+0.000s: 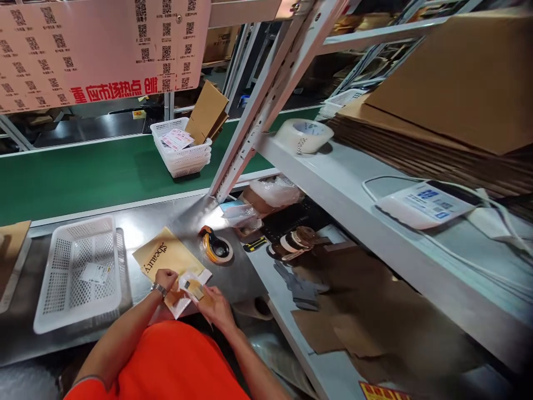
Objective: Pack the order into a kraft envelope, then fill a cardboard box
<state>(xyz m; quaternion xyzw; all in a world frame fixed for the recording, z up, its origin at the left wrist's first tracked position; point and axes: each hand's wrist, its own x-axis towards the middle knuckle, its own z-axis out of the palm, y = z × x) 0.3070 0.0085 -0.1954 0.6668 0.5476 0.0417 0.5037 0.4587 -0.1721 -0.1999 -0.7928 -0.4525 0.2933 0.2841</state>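
Over the metal bench, my right hand (216, 306) grips a small clear plastic packet (194, 285) with a dark-and-white label on it. My left hand (166, 279), with a metal watch at its wrist, is closed with its fingers at the packet's left edge; the fingertips are partly hidden. Beneath both hands lies a tan paper bag (166, 251) printed "Sbeauty". Shiny clear plastic hangs below the left hand. An orange-and-black tape dispenser (216, 246) rests just beyond the bag, touched by neither hand.
At left stands a white perforated basket (79, 278) with a paper slip inside. Stacked baskets (183, 158) sit on the green conveyor (83, 169). A slanted metal post (266, 94) and a shelf (353, 189) with cardboard (449, 89) and a tape roll (306, 135) flank the right.
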